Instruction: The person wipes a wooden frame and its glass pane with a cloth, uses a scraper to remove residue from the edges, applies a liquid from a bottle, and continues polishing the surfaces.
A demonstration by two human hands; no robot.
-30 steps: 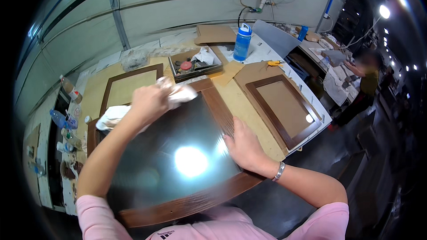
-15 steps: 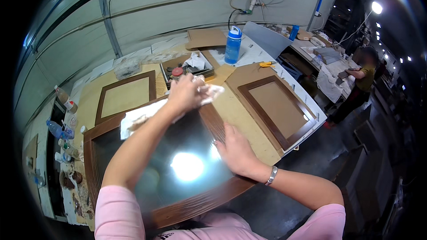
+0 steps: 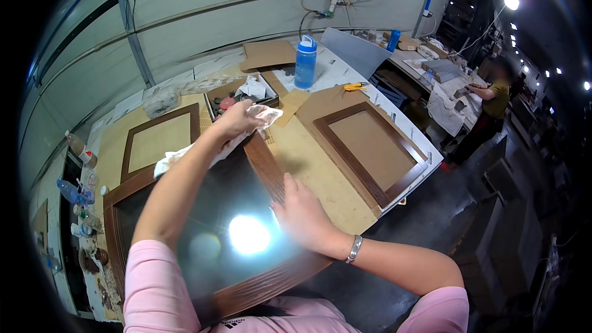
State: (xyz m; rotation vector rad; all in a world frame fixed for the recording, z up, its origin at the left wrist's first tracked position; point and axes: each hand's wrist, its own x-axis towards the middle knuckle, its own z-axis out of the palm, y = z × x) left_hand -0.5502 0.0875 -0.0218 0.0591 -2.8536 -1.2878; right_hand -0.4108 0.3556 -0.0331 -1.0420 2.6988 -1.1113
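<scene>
A brown wooden cabinet door (image 3: 264,161) with a dark glass pane (image 3: 217,209) lies on the worktable in front of me. My left hand (image 3: 237,121) is closed on a white cloth (image 3: 264,115) and presses it on the door's far right corner. A second white rag (image 3: 168,161) lies on the pane under my forearm. My right hand (image 3: 303,213) rests flat, fingers together, on the right rail of the frame and holds nothing. A lamp's bright reflection glares on the glass.
Two more brown framed doors (image 3: 369,143) (image 3: 159,139) lie on the cardboard-covered table (image 3: 314,166). A blue bottle (image 3: 305,61), a tray of small items (image 3: 240,92) and a yellow tool (image 3: 355,86) stand farther back. Bottles (image 3: 77,192) line the left edge. Another person (image 3: 487,111) works at the right bench.
My left hand has slid the cloth along the door's far edge, from its middle to the right corner. My right hand stayed on the right rail.
</scene>
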